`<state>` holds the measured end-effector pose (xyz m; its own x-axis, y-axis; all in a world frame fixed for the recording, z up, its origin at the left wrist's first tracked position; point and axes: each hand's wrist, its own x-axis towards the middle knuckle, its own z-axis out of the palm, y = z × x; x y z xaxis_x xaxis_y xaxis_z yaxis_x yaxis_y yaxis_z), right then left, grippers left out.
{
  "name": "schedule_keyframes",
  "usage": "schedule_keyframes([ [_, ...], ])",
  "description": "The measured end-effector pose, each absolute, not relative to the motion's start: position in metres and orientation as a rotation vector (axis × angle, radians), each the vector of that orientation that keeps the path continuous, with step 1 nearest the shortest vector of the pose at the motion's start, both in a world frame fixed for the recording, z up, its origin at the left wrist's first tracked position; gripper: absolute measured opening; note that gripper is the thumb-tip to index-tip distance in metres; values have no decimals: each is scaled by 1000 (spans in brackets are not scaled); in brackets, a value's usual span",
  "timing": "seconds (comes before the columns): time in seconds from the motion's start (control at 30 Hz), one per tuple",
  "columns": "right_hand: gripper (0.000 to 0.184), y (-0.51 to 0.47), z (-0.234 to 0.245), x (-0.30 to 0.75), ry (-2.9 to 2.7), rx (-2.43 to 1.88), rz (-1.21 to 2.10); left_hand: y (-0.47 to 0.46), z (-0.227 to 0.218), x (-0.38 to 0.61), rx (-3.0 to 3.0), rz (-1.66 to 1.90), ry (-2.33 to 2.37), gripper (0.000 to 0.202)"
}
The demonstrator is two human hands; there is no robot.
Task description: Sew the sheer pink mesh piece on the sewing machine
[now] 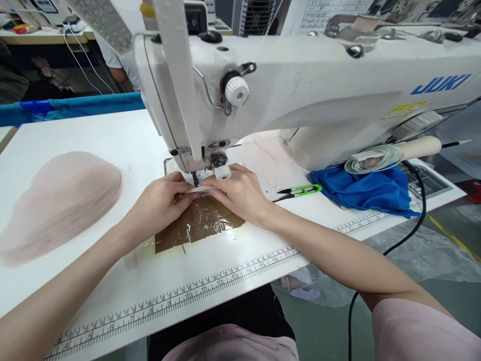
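Observation:
Both my hands meet under the needle of a white JUKI sewing machine (338,85). My left hand (160,200) and my right hand (236,193) pinch a small pale strip of fabric (197,189) between their fingertips, just in front of the presser foot (195,178). The strip lies over a brown taped patch (199,220) on the white table (112,145). Fingers of both hands are closed on the strip.
A stack of pale pink sheer fabric pieces (62,200) lies at the left. Green thread snips (300,190) rest right of my right hand, beside a blue cloth (364,190) and a coiled tape. A ruler strip (188,296) runs along the table's front edge. A black cable (413,220) hangs right.

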<state>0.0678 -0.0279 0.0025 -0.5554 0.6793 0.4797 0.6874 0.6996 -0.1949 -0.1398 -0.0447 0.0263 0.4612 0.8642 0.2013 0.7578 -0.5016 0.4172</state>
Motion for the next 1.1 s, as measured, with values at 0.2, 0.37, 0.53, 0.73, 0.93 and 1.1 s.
schedule_keyframes([
  [0.2,27,-35,4,71,-2435,-943,1,-55,24,-144,2541,591,1304,41],
  [0.37,24,-44,3,76,-2535,-732,-90,-80,12,-143,3161,596,1377,23],
  [0.53,26,-46,-2,77,-2550,-713,-77,-87,11,-140,3268,553,1336,22],
  [0.73,26,-44,-3,76,-2526,-704,-101,-83,9,-145,3267,470,1335,26],
  [0.93,27,-40,-4,74,-2532,-715,-160,-75,4,-149,3192,555,1293,29],
  [1.1,27,-33,-7,71,-2517,-770,-163,-67,3,-151,3153,573,1314,30],
])
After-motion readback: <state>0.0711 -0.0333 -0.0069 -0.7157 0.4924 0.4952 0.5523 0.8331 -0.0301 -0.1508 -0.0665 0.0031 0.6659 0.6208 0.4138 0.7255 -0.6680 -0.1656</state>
